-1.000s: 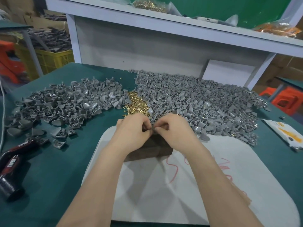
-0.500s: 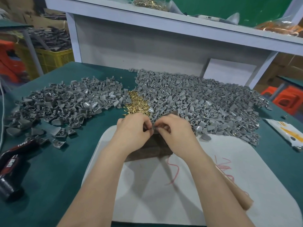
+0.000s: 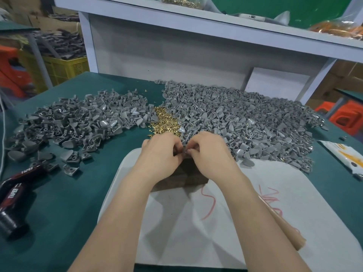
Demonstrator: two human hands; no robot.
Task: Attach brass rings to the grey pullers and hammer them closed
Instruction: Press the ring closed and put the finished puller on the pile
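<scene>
Head view: both hands meet right over the dark block (image 3: 188, 179), fingers curled in tight. The left hand (image 3: 159, 154) and the right hand (image 3: 210, 152) pinch one grey puller (image 3: 184, 148) between their fingertips; whether a ring sits on it is too small to tell. Just beyond the block lies the heap of brass rings (image 3: 165, 122), flanked by the smaller puller pile (image 3: 78, 122) beyond-left and the bigger puller pile (image 3: 245, 122) beyond-right. The block rests on a white mat (image 3: 196, 242) on the green surface (image 3: 68, 203). Well left of the block lies a red-and-black tool handle (image 3: 17, 185) marked TAPER.
</scene>
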